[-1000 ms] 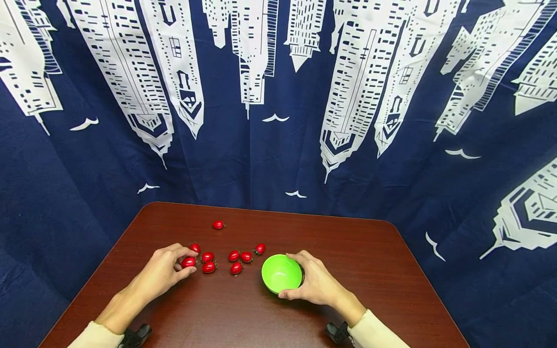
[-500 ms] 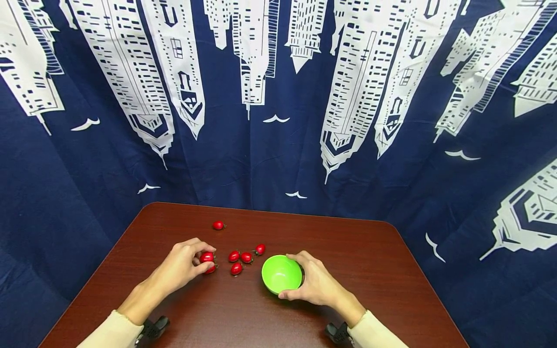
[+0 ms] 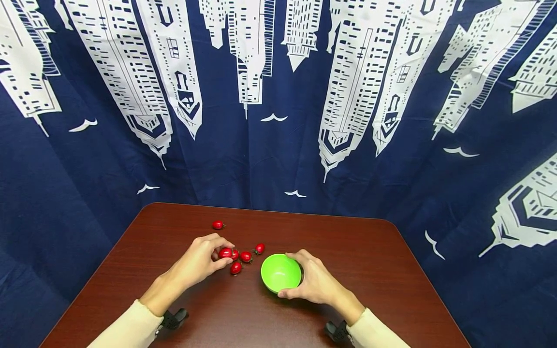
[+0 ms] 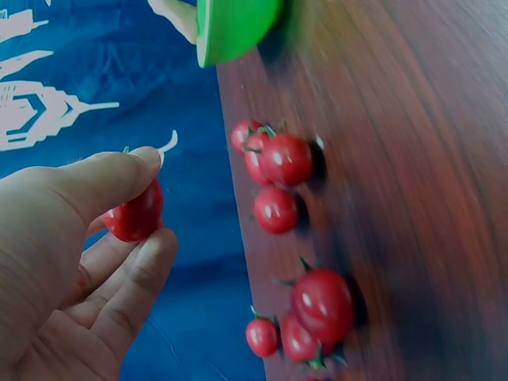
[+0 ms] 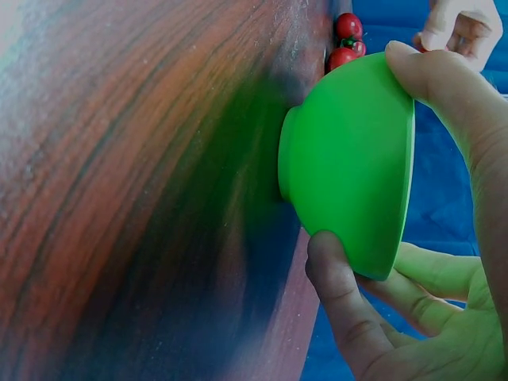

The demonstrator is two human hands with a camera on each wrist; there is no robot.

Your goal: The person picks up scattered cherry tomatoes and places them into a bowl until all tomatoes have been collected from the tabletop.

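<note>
Tomatoes (image 4: pixel 286 160), left wrist view: 9 (1 held at left, 4 upper centre, 4 lower right, one edge-cropped). Head view: bowl (image 3: pixel 280 273) 1; left hand (image 3: pixel 197 261), right hand (image 3: pixel 317 282): 2; table (image 3: pixel 344 234) 1.

A green bowl (image 3: pixel 281 273) is upright near red tomatoes (image 3: pixel 245 257).

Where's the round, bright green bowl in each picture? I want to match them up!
Head: the round, bright green bowl is low in the middle, its inside showing, gripped by the right hand.
Left wrist: the bowl is at the top middle, partly cut off.
Right wrist: the bowl is big, right of centre, seen from the side.
Shared landmark: small, shiny red oval tomatoes show in all three.
</note>
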